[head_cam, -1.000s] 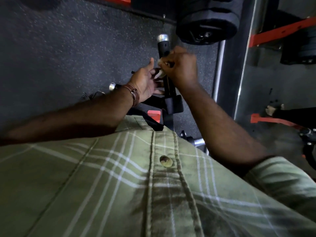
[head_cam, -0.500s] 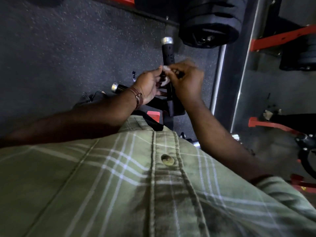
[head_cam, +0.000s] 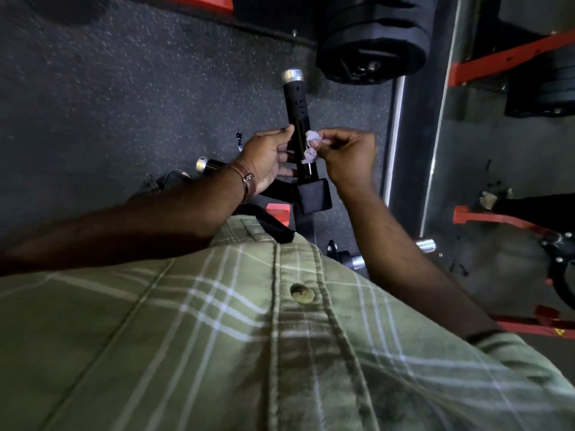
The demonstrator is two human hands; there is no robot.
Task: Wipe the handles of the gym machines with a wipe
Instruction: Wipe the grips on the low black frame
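Note:
A black handle [head_cam: 297, 104] with a silver end cap points away from me, above the dark speckled floor. My right hand [head_cam: 348, 155] pinches a small crumpled white wipe [head_cam: 312, 147] against the handle's right side, near its base. My left hand [head_cam: 269, 158] lies against the handle's left side, thumb up along it and fingers loosely spread behind it. A second black handle [head_cam: 210, 164] with a silver cap sticks out to the left, below my left wrist.
Black weight plates [head_cam: 373, 42] hang just beyond the handle. A chrome upright [head_cam: 393, 135] and red frame bars [head_cam: 510, 57] stand at the right. A black bracket [head_cam: 314, 197] joins the handle to the machine. My green plaid shirt [head_cam: 217, 353] fills the lower view.
My right hand has slid down the handle with the wipe and come off the grip, now pinching the wipe at the handle's side. The left hand has stayed beside the handle.

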